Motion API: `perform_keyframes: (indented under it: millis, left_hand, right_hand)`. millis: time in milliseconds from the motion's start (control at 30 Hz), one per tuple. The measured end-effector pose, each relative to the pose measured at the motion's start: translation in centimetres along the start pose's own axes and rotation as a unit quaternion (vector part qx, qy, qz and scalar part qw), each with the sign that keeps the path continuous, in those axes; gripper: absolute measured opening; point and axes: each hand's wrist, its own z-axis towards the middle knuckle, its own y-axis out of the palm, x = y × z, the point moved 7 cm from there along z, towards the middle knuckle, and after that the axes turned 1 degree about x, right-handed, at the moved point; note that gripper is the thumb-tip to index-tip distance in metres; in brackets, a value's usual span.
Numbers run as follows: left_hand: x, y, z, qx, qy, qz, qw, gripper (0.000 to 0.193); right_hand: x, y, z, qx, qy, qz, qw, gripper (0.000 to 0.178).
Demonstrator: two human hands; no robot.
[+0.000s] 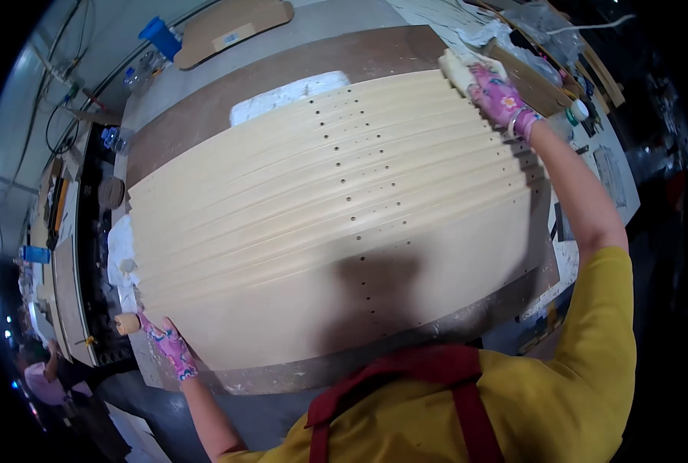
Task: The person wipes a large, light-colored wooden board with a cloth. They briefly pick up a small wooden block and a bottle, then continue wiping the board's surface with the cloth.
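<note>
A broad set of pale wood-coloured boards (259, 201) lies before me, overlapping like steps, with lines of small dark holes across them. My right hand (504, 99), in a pink flowered glove, is closed on a cream cloth (458, 73) at the far right corner of the boards. At the near left corner, my left hand (171, 351), in a matching glove, rests against the edge with thumb and fingers apart. Just past its fingertips is a short tan cylinder (127, 323); whether they touch it, I cannot tell.
The boards lie on a brown tabletop (406, 52). Beyond them are a white slab (286, 94), a cardboard piece (232, 32) and a blue cup (160, 37). A clear bottle (571, 116) stands near my right forearm. Another person (47, 382) is at the lower left.
</note>
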Motion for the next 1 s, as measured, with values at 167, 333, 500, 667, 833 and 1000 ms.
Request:
perform_keyframes:
  millis: [167,333,500,667,833,1000]
  left_hand:
    - [-4.2,-1.7,-1.3,0.008,-0.094,-0.065,0.993,0.056]
    - [0.4,-0.4,-0.8,-0.076,-0.239,-0.225,0.942,0.049]
    - [-3.1,-0.3,-1.2,-0.125,-0.193,-0.162,0.96,0.05]
    - [-6.8,-0.1,-2.6,-0.107,-0.216,-0.204,0.949,0.051]
    - [-5.2,-0.1,-2.1,-0.088,-0.21,-0.193,0.954,0.051]
    - [-2.6,0.3,-0.9,-0.122,-0.212,-0.197,0.949,0.05]
  right_hand:
    - [-21.8,5.9,3.3,0.013,-0.248,0.076,0.966,0.062]
    - [-30.0,7.8,5.3,0.028,-0.282,0.001,0.959,0.057]
    - [-9.7,3.7,2.4,0.127,-0.19,-0.012,0.973,0.057]
    - [-17.8,2.7,1.8,0.022,-0.199,0.028,0.979,0.063]
    - [-44.1,9.6,6.0,-0.019,-0.375,-0.013,0.927,0.052]
    - [-47.1,11.4,7.4,0.034,-0.405,0.055,0.912,0.049]
